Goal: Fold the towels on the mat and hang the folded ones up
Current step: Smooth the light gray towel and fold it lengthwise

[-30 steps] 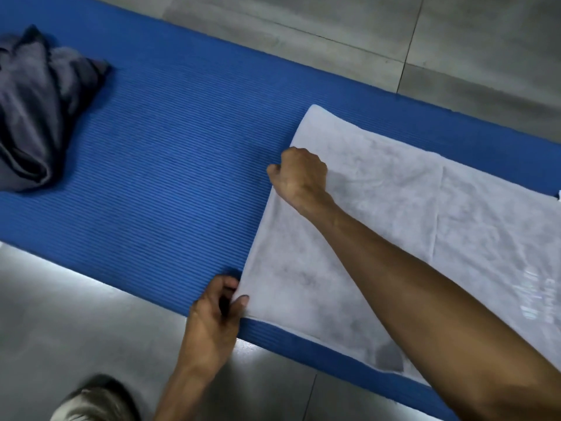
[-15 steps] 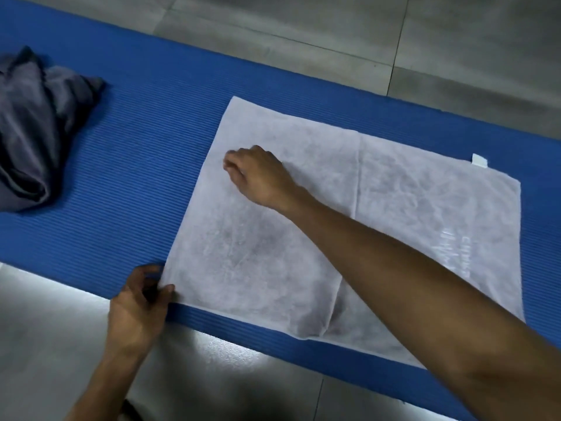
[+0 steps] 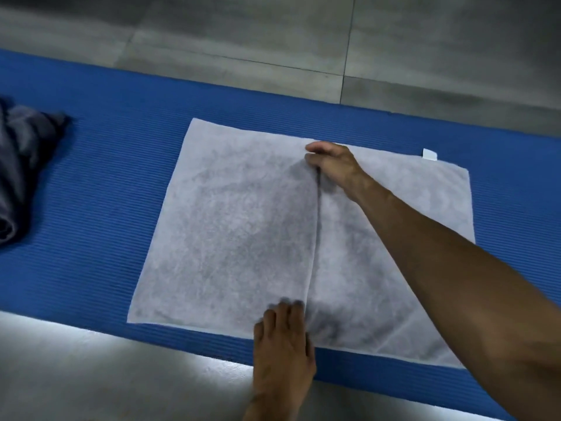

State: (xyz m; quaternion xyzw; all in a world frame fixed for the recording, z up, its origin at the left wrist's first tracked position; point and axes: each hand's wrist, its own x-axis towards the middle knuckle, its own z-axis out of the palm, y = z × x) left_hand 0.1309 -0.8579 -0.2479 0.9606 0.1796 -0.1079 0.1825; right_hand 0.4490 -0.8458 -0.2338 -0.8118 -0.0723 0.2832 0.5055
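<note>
Right hand [image 3: 332, 165] sits at the far edge of the white towel [image 3: 236, 226], fingers curled onto the cloth at the top of the fold edge; looks like a pinch, though the fingertips are hidden. Left hand [image 3: 283, 335] lies flat, fingers straight, pressing the near end of that same edge.

Change from half a second ago: both hands have left the towel's left side, left off the near corner and right off the far-left area, and now line up on the centre seam. My read: flattening is done, and they're pinning or about to lift the fold line for the next fold.

Towel lies spread on the blue mat [image 3: 91, 183], tag [image 3: 429, 154] at the far right corner. Dark grey towel [image 3: 21, 168] is bunched at the mat's left end, unfolded. Grey tiled floor [image 3: 273, 34] all round. Nothing hung yet; no rail in view.
</note>
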